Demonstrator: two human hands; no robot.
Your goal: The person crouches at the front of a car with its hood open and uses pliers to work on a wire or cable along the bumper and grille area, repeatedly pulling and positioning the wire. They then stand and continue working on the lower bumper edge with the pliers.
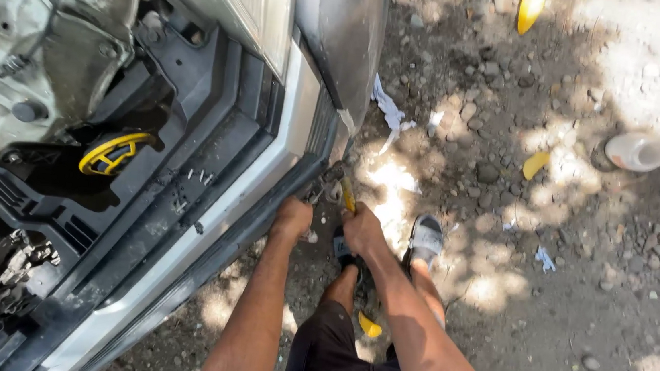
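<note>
My left grip (pixel 293 216) pinches the silver-grey plastic front bumper's (pixel 266 175) lower edge, my right grip (pixel 359 230) clamps a yellow-handled screwdriver (pixel 347 197); bumper seems still attached, engine bay already exposed.

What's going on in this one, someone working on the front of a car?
A person stands at the front of a car with its hood area open, both arms reaching down to the front bumper. The left hand grips the bumper's lower edge. The right hand holds a yellow-handled tool pointed at the bumper's corner; its tip is hidden. A yellow cap shows in the engine bay. A white plastic jar lies on the gravel ground.
</note>
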